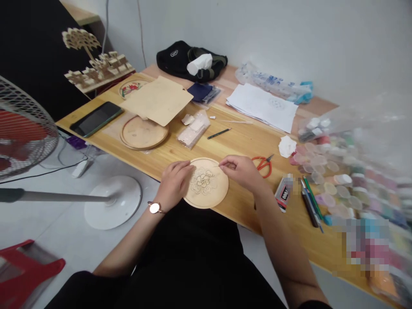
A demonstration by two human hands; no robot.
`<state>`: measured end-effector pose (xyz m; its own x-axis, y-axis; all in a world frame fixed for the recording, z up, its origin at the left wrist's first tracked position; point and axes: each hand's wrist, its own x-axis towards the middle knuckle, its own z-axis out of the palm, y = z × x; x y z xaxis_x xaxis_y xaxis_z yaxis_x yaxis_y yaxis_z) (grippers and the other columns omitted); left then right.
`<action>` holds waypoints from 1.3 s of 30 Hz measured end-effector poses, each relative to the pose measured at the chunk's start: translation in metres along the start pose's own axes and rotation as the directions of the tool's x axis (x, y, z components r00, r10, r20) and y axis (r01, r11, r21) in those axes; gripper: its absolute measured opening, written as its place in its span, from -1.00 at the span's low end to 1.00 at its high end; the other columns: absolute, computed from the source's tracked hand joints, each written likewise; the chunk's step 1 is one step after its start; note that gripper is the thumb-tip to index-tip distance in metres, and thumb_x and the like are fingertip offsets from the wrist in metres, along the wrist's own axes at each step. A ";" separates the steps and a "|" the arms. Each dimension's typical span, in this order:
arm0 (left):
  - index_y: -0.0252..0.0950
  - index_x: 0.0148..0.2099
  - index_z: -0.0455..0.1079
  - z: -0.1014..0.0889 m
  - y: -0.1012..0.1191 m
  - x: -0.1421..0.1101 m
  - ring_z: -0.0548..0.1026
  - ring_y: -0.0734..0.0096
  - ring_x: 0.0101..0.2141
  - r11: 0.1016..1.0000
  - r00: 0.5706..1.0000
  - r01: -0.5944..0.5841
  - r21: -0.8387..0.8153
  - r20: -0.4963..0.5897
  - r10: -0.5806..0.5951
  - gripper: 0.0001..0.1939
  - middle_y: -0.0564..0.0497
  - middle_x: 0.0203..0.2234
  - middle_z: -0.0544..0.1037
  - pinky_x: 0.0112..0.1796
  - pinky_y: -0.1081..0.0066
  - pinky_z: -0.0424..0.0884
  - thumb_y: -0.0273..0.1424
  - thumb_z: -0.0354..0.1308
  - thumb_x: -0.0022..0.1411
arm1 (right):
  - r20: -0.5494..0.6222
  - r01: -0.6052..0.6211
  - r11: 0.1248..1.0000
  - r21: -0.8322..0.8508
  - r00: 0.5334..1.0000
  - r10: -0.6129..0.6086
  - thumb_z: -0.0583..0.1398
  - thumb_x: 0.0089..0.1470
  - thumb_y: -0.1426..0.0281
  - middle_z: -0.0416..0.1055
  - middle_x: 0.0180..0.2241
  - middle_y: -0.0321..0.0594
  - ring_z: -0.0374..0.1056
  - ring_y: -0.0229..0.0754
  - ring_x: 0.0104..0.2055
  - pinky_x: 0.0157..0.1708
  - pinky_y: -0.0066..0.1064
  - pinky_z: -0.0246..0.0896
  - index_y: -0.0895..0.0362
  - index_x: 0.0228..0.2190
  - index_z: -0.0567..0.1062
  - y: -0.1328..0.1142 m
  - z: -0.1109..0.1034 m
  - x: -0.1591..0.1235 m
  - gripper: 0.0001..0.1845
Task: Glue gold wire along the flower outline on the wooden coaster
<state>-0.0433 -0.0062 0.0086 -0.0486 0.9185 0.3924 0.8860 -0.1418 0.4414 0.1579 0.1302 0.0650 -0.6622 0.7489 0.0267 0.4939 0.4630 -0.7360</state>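
Note:
A thin round wooden disc [215, 192] with a flower drawn in its middle lies at the table's front edge, partly over my lap. My left hand [175, 180] grips its left rim, fingers laid on the top face; a bracelet with a round face sits on that wrist. At the upper right rim, my right hand [240, 169] is closed in a pinch, its fingertips over the disc. Something thin and pale seems to show at those fingertips, too small to name. Orange-handled scissors [264, 166] lie just beyond my right hand.
Behind the disc are a round wooden tray [141, 136], brown card sheets [161, 101], a phone [96, 119] and a black pencil [219, 134]. Many small paint pots [343, 191] crowd the right, near a glue box [283, 193]. A fan [24, 128] stands at left.

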 end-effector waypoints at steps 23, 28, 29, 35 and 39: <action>-0.27 -0.24 0.44 0.014 0.061 0.050 0.45 0.32 -0.34 0.975 0.974 -0.223 0.026 0.047 0.221 -0.85 0.02 -0.43 0.53 -0.26 0.32 0.34 -0.43 0.04 0.28 | -0.086 0.330 0.905 -0.267 0.928 -0.364 0.11 0.09 0.45 0.45 -0.40 -0.22 0.31 -0.28 -0.37 -0.37 -0.47 0.12 0.14 -0.38 0.46 0.027 0.020 -0.031 -0.88; -0.35 -0.32 0.43 0.017 0.066 0.063 0.41 0.26 -0.49 0.932 0.937 -0.349 0.094 0.024 0.348 -0.78 -0.04 -0.55 0.48 -0.44 0.32 0.26 -0.51 -0.05 0.26 | -0.098 0.252 0.897 -0.362 0.947 -0.306 0.15 0.08 0.43 0.47 -0.41 -0.25 0.33 -0.30 -0.36 -0.40 -0.50 0.08 0.14 -0.38 0.47 0.026 0.020 -0.030 -0.91; -0.36 -0.32 0.43 0.018 0.066 0.065 0.41 0.24 -0.50 0.925 0.931 -0.364 0.107 0.018 0.364 -0.78 -0.04 -0.55 0.47 -0.44 0.31 0.26 -0.52 -0.05 0.25 | -0.098 0.233 0.897 -0.374 0.953 -0.288 0.16 0.09 0.41 0.47 -0.41 -0.25 0.33 -0.31 -0.36 -0.41 -0.50 0.07 0.14 -0.37 0.48 0.026 0.020 -0.030 -0.91; -0.37 -0.28 0.44 0.020 0.068 0.072 0.45 0.20 -0.49 0.896 0.910 -0.411 0.169 0.029 0.413 -0.76 -0.06 -0.54 0.50 -0.43 0.29 0.27 -0.51 -0.07 0.27 | -0.119 0.116 0.909 -0.400 0.977 -0.177 0.10 0.19 0.28 0.52 -0.36 -0.25 0.38 -0.28 -0.34 -0.44 -0.46 0.00 0.12 -0.31 0.48 0.026 0.022 -0.030 -0.79; -0.34 -0.29 0.44 0.019 0.069 0.074 0.47 0.24 -0.48 0.884 0.907 -0.420 0.206 0.063 0.416 -0.73 -0.05 -0.51 0.53 -0.42 0.30 0.30 -0.49 -0.10 0.30 | -0.126 0.094 0.918 -0.386 0.980 -0.153 0.07 0.20 0.28 0.53 -0.38 -0.28 0.39 -0.29 -0.34 -0.44 -0.46 0.00 0.10 -0.29 0.49 0.026 0.019 -0.031 -0.77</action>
<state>0.0231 0.0590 0.0532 0.3540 0.7973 0.4888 0.8985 -0.4350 0.0589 0.1801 0.1102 0.0321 -0.6538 0.7228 0.2236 0.6090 0.6781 -0.4114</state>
